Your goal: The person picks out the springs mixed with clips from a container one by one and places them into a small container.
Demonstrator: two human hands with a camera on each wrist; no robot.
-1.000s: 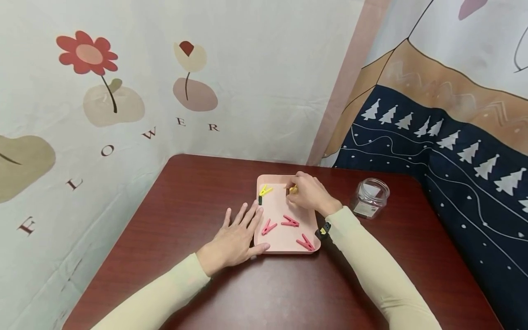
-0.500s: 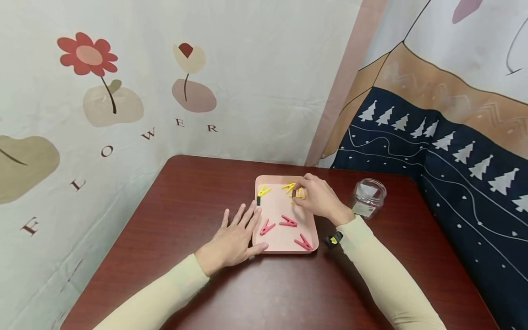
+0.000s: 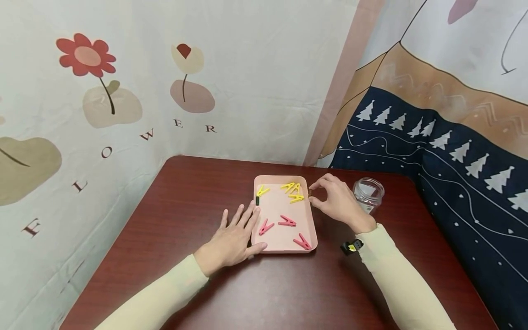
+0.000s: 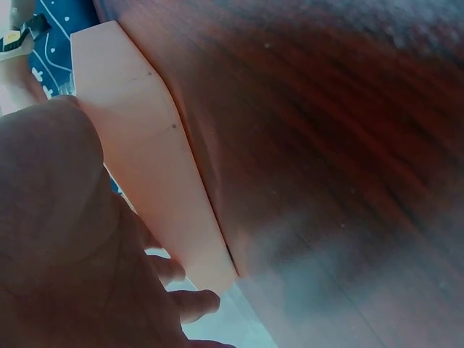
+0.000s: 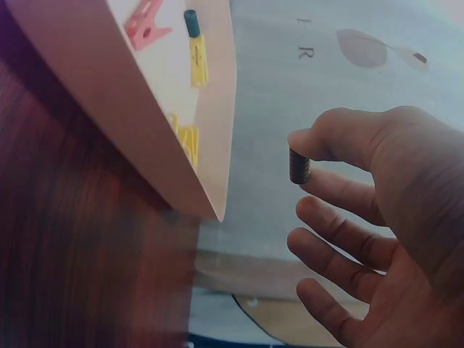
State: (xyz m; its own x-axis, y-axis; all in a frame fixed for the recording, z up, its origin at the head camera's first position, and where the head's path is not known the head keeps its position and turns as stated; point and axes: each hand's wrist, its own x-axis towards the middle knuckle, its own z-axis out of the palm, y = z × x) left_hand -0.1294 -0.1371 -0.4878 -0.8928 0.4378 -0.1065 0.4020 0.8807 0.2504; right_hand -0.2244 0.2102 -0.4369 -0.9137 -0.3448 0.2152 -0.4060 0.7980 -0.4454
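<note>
My right hand (image 3: 339,201) is just past the right rim of the pink tray (image 3: 288,238). Its thumb and index finger pinch a short, dark, ridged cylinder (image 5: 297,167), while the other fingers are spread. My left hand (image 3: 228,240) lies with straight fingers against the tray's left side, the thumb at the near left corner. Inside the tray are three pink clothespins (image 3: 287,221) in the near half. Several yellow clothespins (image 3: 295,198) lie at the far end. A dark green cylinder (image 3: 257,200) sits by the yellow clothespin (image 3: 262,191) at the left wall.
A clear jar (image 3: 368,192) without a lid stands right behind my right hand. The tray rests on a dark red-brown table (image 3: 198,192). Printed cloths (image 3: 264,91) hang behind and to the right of it.
My right hand has moved rightward from above the yellow clothespins to outside the tray, carrying the dark cylinder. The left hand has stayed in place on the tray.
</note>
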